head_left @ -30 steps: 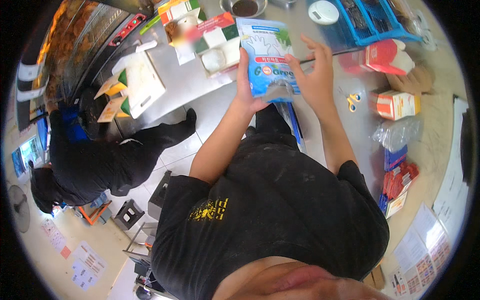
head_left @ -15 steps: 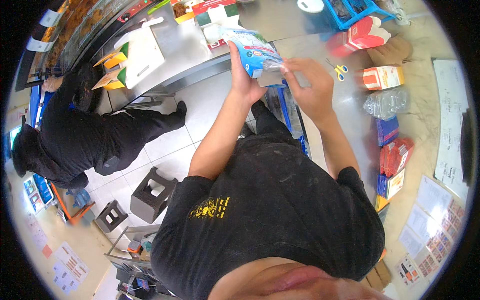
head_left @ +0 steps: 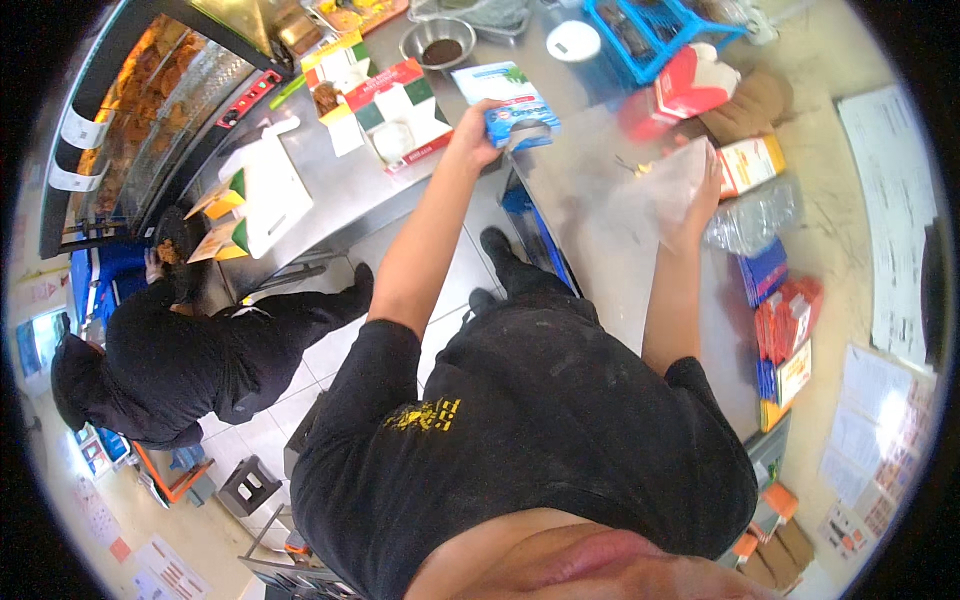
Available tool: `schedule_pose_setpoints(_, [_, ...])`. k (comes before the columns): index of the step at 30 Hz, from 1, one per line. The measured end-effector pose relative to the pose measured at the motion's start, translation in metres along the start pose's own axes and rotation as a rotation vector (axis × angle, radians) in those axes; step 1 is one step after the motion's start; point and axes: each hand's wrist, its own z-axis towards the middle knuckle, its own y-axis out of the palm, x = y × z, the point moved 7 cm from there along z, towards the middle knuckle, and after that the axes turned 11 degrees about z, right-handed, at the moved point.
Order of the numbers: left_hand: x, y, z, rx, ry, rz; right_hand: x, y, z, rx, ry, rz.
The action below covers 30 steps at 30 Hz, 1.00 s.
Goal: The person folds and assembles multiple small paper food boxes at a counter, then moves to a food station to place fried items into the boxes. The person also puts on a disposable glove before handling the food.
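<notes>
Risk assessment: your left hand (head_left: 473,140) grips the blue-and-white box (head_left: 507,104) by its near edge only, with most of the box standing out past your fingers over the steel counter (head_left: 590,190). A hold that far off centre may let the box tip or slide free, and it could then strike the open red-and-white cartons (head_left: 395,120) just to its left or the small metal bowl (head_left: 441,44) beyond it. Your right hand (head_left: 704,190) is closed on a thin clear plastic bag (head_left: 655,185); the film looks slack, so it may slip through your fingers or catch on the orange carton (head_left: 752,164) just to its right.

Position: the box sits at the far end of your left hand, touching it, raised above the counter's left corner. The bag hangs to the left of your right hand, touching it, over the counter's middle. The two hands are well apart. A second person in black (head_left: 190,350) works at the left, clear of both.
</notes>
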Motion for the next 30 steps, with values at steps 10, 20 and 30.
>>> schedule_pose_setpoints(10, [-0.003,-0.038,0.022,0.353,-0.048,0.829,0.098,0.088,-0.004,-0.225,0.433,0.040])
schedule_pose_setpoints(20, [0.011,0.007,-0.165,0.285,0.327,0.700,0.074,0.242,-0.123,-1.048,0.777,0.115])
schedule_pose_setpoints(30, [0.007,-0.087,-0.403,0.832,0.592,0.380,0.017,0.303,-0.286,-1.525,0.648,-0.007])
